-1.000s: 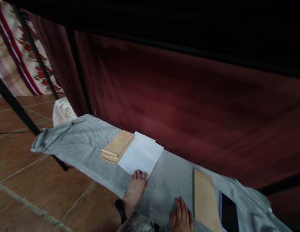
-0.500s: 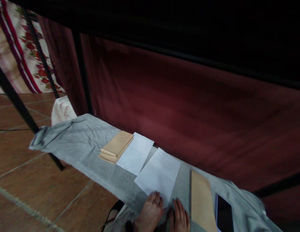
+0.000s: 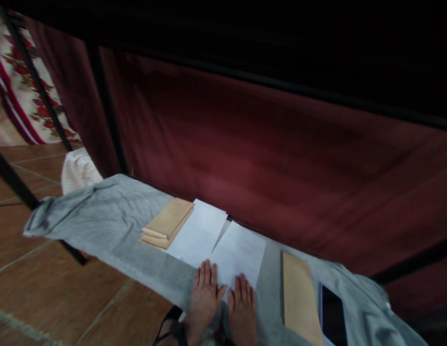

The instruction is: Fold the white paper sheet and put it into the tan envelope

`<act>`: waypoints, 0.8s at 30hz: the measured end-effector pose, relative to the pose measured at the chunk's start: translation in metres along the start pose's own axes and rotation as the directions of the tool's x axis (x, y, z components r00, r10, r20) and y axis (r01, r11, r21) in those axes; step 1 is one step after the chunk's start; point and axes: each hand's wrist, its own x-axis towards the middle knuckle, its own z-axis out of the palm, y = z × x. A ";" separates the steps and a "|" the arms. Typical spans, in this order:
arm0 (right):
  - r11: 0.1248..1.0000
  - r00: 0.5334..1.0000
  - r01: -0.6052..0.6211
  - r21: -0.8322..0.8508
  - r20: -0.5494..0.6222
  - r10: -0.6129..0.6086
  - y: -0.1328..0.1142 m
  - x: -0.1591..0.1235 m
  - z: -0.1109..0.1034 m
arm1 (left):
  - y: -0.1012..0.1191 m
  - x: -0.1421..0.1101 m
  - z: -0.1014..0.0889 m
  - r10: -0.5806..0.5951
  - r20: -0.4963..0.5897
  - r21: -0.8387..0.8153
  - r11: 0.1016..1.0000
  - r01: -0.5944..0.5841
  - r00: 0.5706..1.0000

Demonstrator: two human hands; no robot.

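Observation:
A white sheet of paper (image 3: 241, 250) lies in front of me on the grey cloth. My left hand (image 3: 205, 290) rests flat at its near left edge, fingers stretched out. Flat on the near end of the same sheet is my right hand (image 3: 242, 302), its fingers extended. To the left, a second stretch of white paper (image 3: 199, 230) partly meets the first sheet and borders a stack of brown envelopes (image 3: 169, 221). Right of my hands lies another brown envelope (image 3: 298, 295).
A dark-screened phone (image 3: 333, 315) is beside the right-hand envelope. Grey cloth (image 3: 115, 211) covers the narrow surface, with a dark red curtain (image 3: 262, 158) behind. Black metal posts (image 3: 106, 105) and a dark overhang frame the space. Tiled floor (image 3: 82, 293) shows at the left.
My left hand drew the top white sheet rightward off the other paper, then flattened out at its left edge. My right hand moved from the bare cloth onto the sheet's near end.

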 end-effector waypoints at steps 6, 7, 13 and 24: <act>0.997 0.999 -0.026 -0.078 0.036 0.029 0.013 -0.008 -0.007 | 0.010 -0.012 -0.015 0.043 0.026 -0.037 0.998 -0.042 0.999; 0.997 0.998 -0.025 -0.077 0.051 0.029 0.016 -0.008 -0.010 | 0.006 -0.009 -0.018 0.045 0.042 -0.052 0.998 -0.043 0.998; 0.997 0.992 0.023 -0.069 0.122 -0.014 0.030 -0.004 -0.021 | -0.032 0.015 -0.019 0.000 0.104 -0.100 0.995 0.011 0.995; 0.994 0.974 0.107 -0.025 0.202 -0.100 0.053 0.000 -0.029 | -0.011 0.010 -0.022 0.241 0.066 -0.151 0.962 -0.229 0.968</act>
